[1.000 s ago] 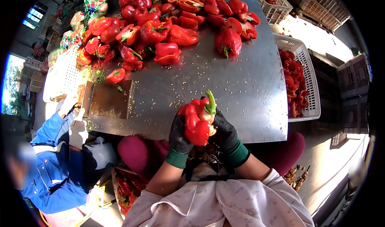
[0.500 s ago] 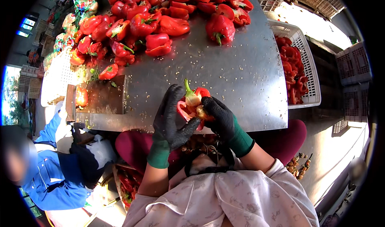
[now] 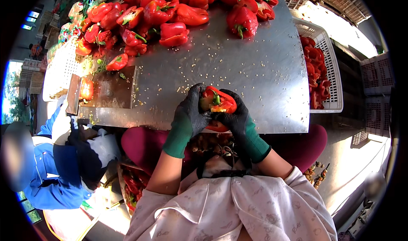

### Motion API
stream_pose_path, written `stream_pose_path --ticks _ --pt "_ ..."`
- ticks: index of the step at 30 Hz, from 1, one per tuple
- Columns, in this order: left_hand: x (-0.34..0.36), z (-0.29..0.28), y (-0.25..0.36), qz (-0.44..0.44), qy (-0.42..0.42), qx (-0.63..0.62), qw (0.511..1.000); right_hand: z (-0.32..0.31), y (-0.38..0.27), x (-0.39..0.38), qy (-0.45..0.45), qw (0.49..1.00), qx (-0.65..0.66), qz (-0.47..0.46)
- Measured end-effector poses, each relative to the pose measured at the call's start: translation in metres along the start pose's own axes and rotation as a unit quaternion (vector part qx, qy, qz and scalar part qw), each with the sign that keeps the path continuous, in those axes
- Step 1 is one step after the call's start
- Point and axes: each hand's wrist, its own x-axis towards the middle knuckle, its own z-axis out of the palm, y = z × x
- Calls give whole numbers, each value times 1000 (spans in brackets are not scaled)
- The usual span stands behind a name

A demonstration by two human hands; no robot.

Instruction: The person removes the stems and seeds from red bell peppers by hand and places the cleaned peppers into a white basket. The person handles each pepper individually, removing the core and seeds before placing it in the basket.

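both gloved hands at the near edge of the steel bench (image 3: 255, 79): left hand (image 3: 190, 113) and right hand (image 3: 235, 115) each closed in a grip on one red pepper (image 3: 219, 102), already split, its pale core and green stem showing. a pile of whole peppers (image 3: 161, 15) across the far bench suggests most work remains; a white crate (image 3: 329, 71) at right holds finished pieces. at left, a co-worker's gloved hand (image 3: 63, 124) is near a cleaver (image 3: 73, 94) and board (image 3: 111, 88).
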Motion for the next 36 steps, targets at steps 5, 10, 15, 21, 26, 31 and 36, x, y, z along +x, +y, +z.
stream_pose_path --ticks 5,10,15,21,26,31,36 --pt "-2 7 -26 71 48 -96 992 -9 -5 -4 -7 998 -42 34" --pt "-11 -14 -30 10 -24 -252 967 -26 -28 -5 -33 947 -318 -28" --pt "-35 -52 -39 20 31 40 999 -34 -72 -10 -63 943 -323 -41" --pt "-57 -66 -16 51 -209 0 977 -23 -88 0 -35 969 -241 -42" --pt "-44 -45 -8 -18 16 -165 986 -6 -116 5 -31 998 -51 -3" --pt "-15 -33 -12 50 122 -184 974 -2 -125 4 53 995 -56 -64" --pt "70 -20 -47 130 225 -129 957 -48 -93 30 22 656 -643 -395"
